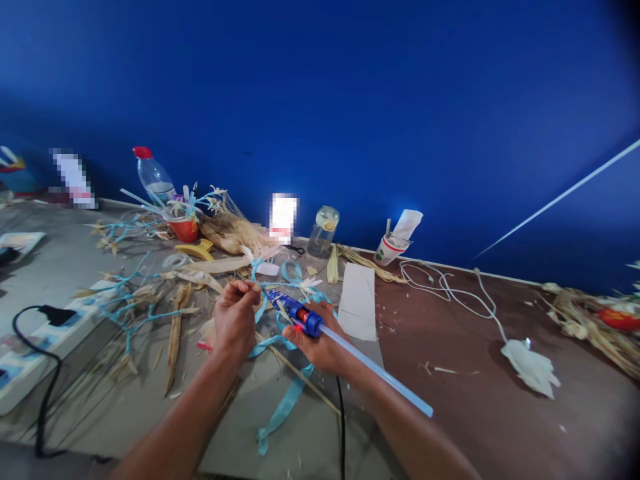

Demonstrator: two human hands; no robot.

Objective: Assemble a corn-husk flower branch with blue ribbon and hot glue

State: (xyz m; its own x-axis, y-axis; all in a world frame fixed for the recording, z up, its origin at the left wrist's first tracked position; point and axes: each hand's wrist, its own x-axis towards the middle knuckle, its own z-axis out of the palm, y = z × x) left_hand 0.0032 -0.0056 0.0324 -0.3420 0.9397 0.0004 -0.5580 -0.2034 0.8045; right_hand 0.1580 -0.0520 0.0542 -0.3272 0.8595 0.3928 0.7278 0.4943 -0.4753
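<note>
My right hand (320, 337) is wrapped around a blue glue gun (296, 312), its nozzle pointing away to the left. A long translucent glue stick (380, 373) juts from its rear, and a small red light glows on its side. My left hand (235, 317) is closed in a pinch near the nozzle. At its fingertips is the lower part of a blue-wrapped stem (255, 268) with pale husk petals on top; the exact grip is partly hidden. Light blue ribbon (287, 403) trails on the table below my hands.
Left lie blue-wrapped branches (133, 323) and a white power strip (65, 333). Behind are a red cup (184, 230), a bottle (154, 177), dried husks (230, 230), a glass jar (324, 233) and a paper cup (391, 249). Right are white paper (357, 300) and a white cable (450, 293).
</note>
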